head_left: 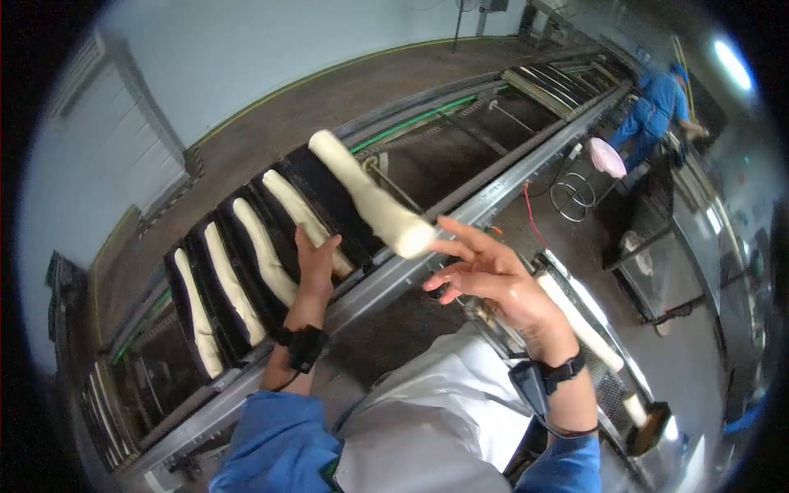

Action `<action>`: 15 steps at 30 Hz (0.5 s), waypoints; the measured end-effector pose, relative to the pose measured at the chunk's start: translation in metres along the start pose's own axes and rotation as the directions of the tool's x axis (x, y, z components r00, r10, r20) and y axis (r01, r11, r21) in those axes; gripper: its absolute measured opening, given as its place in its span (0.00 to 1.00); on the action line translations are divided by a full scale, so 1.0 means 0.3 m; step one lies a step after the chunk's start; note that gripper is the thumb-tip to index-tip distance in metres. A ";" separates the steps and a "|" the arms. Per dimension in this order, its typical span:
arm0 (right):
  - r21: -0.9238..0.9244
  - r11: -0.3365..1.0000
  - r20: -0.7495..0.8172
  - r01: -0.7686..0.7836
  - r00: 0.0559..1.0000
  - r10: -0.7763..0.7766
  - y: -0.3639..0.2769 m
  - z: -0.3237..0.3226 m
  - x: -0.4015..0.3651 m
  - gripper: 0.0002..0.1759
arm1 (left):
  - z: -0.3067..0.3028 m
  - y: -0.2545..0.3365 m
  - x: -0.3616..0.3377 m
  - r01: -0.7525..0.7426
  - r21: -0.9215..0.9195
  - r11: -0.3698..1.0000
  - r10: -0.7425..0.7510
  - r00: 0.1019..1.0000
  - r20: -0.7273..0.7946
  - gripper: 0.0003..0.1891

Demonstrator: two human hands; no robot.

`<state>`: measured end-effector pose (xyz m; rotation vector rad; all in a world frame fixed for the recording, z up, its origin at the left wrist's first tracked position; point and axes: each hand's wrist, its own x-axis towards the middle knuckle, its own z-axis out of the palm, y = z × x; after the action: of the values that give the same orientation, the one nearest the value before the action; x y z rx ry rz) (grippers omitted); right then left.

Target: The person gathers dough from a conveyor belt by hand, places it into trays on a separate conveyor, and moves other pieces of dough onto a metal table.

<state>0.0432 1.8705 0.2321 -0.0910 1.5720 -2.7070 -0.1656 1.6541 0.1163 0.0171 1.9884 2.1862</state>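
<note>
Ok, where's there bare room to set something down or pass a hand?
Maybe the bare black strip between the long dough roll and its neighbor. A hand might pass beyond the roll, before the far slats, minding the rods. Crowded: around both hands.

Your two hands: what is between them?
Between the left hand and right hand, the head view shows the metal rail, with the lower end of a pale roll just above that stretch.
</note>
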 end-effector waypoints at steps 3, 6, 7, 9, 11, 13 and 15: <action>-0.640 0.745 -0.289 -0.187 0.957 -0.008 0.132 -0.219 0.061 0.40 | -0.012 -0.040 0.082 0.132 0.138 0.982 -0.115 0.986 -0.121 0.44; -0.855 -0.021 -0.504 -0.518 0.840 -0.202 0.304 -0.584 -0.001 0.42 | -0.028 -0.035 0.077 0.075 0.236 0.969 -0.056 0.995 -0.085 0.37; -0.754 -0.244 -0.546 -0.611 0.788 -0.284 0.383 -0.725 -0.052 0.43 | -0.045 -0.069 0.093 0.068 0.232 0.970 -0.050 0.995 -0.083 0.37; -0.579 -0.201 -0.683 -0.790 0.605 -0.409 0.507 -0.937 -0.150 0.37 | -0.117 -0.167 0.120 -0.062 0.219 0.974 0.084 0.992 -0.094 0.29; -0.408 -0.122 -0.847 -0.905 0.425 -0.319 0.474 -0.902 -0.185 0.33 | -0.137 -0.172 0.093 -0.147 0.321 0.936 0.194 0.974 -0.118 0.28; -0.437 -0.131 -0.827 -0.890 0.455 -0.330 0.506 -0.935 -0.197 0.32 | -0.155 -0.180 0.078 -0.276 0.609 0.744 0.406 0.910 -0.085 0.29; -0.434 -0.261 -0.799 -0.862 0.502 -0.332 0.525 -0.914 -0.151 0.32 | -0.133 -0.122 0.038 -0.452 0.833 0.319 0.619 0.765 0.178 0.30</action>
<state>0.0701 2.0321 -0.0422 1.4777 2.7015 -0.0982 -0.1775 1.6196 0.0749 0.7680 3.3382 1.1276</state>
